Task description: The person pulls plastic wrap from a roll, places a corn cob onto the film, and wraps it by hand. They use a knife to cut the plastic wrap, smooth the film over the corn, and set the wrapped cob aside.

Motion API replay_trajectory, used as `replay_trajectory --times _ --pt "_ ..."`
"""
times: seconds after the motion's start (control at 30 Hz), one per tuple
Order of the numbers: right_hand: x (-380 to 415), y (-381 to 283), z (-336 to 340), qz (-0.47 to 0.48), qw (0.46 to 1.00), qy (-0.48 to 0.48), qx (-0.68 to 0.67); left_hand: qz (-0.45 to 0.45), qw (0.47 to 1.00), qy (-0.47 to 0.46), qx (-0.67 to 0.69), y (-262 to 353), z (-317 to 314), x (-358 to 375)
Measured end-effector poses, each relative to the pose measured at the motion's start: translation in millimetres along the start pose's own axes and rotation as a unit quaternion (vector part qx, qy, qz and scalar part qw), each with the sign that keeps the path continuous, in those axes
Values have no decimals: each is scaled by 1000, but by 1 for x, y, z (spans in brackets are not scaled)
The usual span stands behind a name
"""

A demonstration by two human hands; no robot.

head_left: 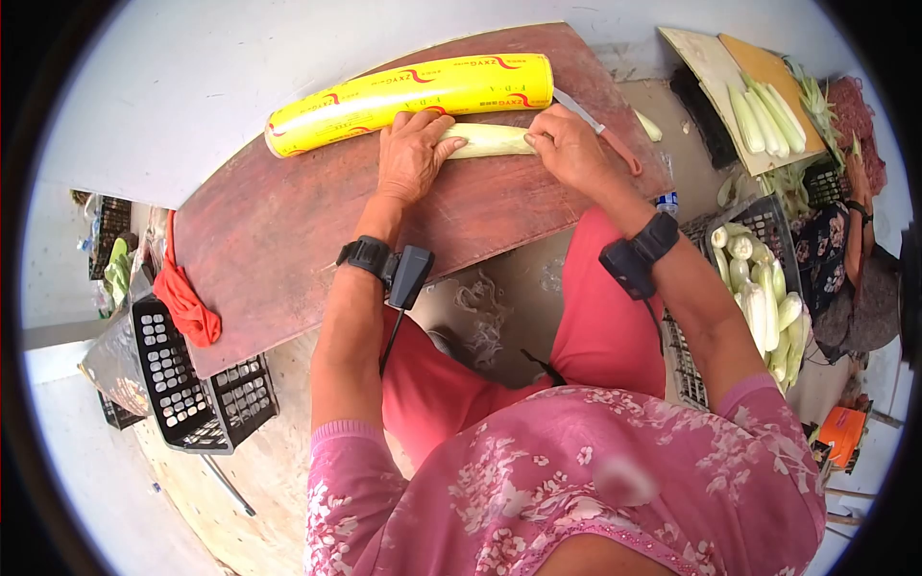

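A pale green vegetable shoot (pixel 488 141), which looks like a water bamboo shoot, lies lengthwise on the reddish-brown table (pixel 375 250). My left hand (pixel 415 154) is over its left end, with the thumb on the shoot and the fingertips against the yellow roll of cling film (pixel 408 96). At the shoot's right end my right hand (pixel 569 144) is closed, thumb and finger pinching the tip. Just behind the right hand is a knife with a pinkish handle (pixel 619 151), its blade pointing toward the roll.
At right stands a black crate (pixel 773 226) heaped with similar pale shoots (pixel 764 298). Several more shoots (pixel 765 117) lie on a board (pixel 711 82) beyond it, near another person (pixel 845 259). A red cloth (pixel 187 298) hangs at the table's left edge above a black basket (pixel 178 374).
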State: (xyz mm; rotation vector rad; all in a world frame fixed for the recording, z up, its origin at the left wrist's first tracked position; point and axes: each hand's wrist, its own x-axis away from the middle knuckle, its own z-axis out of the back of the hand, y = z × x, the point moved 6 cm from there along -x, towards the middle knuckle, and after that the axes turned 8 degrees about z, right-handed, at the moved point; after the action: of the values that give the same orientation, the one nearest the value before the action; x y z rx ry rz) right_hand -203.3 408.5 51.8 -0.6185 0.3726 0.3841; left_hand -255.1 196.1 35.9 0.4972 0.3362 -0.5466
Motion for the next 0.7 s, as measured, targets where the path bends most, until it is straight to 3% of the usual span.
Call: replay_trajectory --times 0.1,0.2,0.5,0.7 --pt "-7 8 -1 -1 1000 24 16 -3 1000 2 6 0 1 0" --pt "-7 26 -10 -147 987 -56 -14 -2 1000 -8 8 0 1 -1" --pt "-10 34 -12 -154 987 -45 -7 -26 1000 -5 7 4 5 0" --pt "-10 50 -20 -128 969 -113 -179 -53 996 -12 69 1 14 0"
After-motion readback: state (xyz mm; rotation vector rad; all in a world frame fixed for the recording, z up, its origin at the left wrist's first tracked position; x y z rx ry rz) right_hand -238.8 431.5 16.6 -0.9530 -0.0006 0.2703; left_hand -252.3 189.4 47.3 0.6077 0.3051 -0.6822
